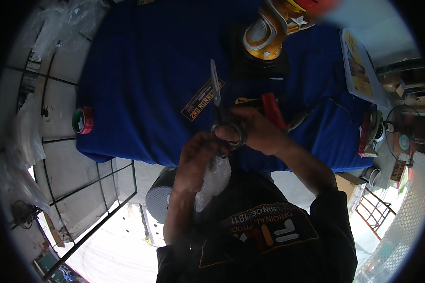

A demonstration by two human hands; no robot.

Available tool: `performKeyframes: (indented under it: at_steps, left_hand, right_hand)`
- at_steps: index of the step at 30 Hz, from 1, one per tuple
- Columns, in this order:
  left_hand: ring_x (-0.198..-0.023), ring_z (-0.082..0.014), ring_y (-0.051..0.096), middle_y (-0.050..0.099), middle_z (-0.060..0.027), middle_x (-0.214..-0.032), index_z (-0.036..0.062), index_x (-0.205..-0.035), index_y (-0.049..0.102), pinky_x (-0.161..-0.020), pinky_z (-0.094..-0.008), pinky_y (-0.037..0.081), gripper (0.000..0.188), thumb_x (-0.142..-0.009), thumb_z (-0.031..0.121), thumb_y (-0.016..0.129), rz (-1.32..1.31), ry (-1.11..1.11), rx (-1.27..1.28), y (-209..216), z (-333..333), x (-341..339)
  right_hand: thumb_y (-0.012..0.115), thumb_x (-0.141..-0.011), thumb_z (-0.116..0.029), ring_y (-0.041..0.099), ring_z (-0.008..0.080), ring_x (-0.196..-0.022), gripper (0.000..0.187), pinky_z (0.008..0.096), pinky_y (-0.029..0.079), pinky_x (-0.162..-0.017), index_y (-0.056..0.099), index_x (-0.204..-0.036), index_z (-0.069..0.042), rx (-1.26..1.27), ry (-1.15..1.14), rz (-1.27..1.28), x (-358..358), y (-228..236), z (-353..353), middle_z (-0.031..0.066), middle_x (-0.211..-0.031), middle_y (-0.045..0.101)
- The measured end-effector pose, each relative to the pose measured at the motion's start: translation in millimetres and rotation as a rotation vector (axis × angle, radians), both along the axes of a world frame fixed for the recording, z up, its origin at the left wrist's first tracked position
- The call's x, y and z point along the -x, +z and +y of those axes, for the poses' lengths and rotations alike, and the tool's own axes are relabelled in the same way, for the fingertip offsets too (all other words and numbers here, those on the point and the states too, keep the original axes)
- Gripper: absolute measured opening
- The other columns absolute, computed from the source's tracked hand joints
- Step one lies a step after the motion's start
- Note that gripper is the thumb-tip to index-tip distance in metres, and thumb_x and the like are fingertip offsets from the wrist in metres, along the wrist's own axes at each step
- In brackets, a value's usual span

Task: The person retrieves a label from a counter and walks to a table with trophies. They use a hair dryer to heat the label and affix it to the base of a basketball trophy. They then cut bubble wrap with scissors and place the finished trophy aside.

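Note:
My right hand [257,129] has its fingers through the dark handles of a pair of scissors [215,85]. The blades point away from me over the blue cloth and lie close together. Close against the handles, my left hand [192,158] is closed in a pinch on crumpled clear plastic [215,181], which looks like bubble wrap and hangs down in front of my shirt. Beneath the blades, a dark label strip [203,100] with gold lettering lies slantwise on the cloth. Beyond my hands stands a gold and silver trophy [264,40] on a black base [259,66].
Blue cloth [141,94] covers the table. A red-handled tool [273,111] and a yellow one [243,100] lie beyond my right hand. A tape roll [82,120] sits at the left edge, a printed sheet [361,68] at the far right. Metal bars [87,186] stand left.

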State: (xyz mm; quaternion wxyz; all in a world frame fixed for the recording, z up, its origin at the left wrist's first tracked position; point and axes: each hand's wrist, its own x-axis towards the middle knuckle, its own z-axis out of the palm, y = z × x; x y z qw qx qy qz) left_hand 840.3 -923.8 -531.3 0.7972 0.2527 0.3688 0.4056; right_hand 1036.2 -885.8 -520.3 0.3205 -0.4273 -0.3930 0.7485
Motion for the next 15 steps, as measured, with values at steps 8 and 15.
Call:
performKeyframes:
  at_steps: [8, 15]
  left_hand:
    - [-0.086, -0.0175, 0.066, 0.069, -0.0125, -0.092, -0.0053, -0.107, 0.06, -0.08, -0.0308, 0.054, 0.018, -0.096, 0.008, 0.057, 0.127, -0.036, -0.083, 2.4, 5.1, 0.4]
    - [-0.08, -0.0115, 0.064, 0.066, -0.007, -0.095, -0.0022, -0.11, 0.059, -0.068, -0.0249, 0.053, 0.019, -0.093, 0.005, 0.063, 0.247, -0.023, -0.115, 1.0, 4.9, -6.4]
  right_hand:
    - [0.084, -0.084, -0.038, 0.066, 0.011, -0.077, 0.041, 0.0263, 0.054, -0.067, 0.067, -0.097, -0.003, -0.01, -0.019, 0.034, 0.4, 1.3, 0.1, 0.0019, -0.083, 0.066]
    - [0.083, -0.085, -0.037, 0.063, 0.0088, -0.069, 0.038, 0.0267, 0.048, -0.062, 0.071, -0.087, -0.001, -0.164, -0.017, -0.167, 9.7, 2.7, 1.8, 0.003, -0.074, 0.068]
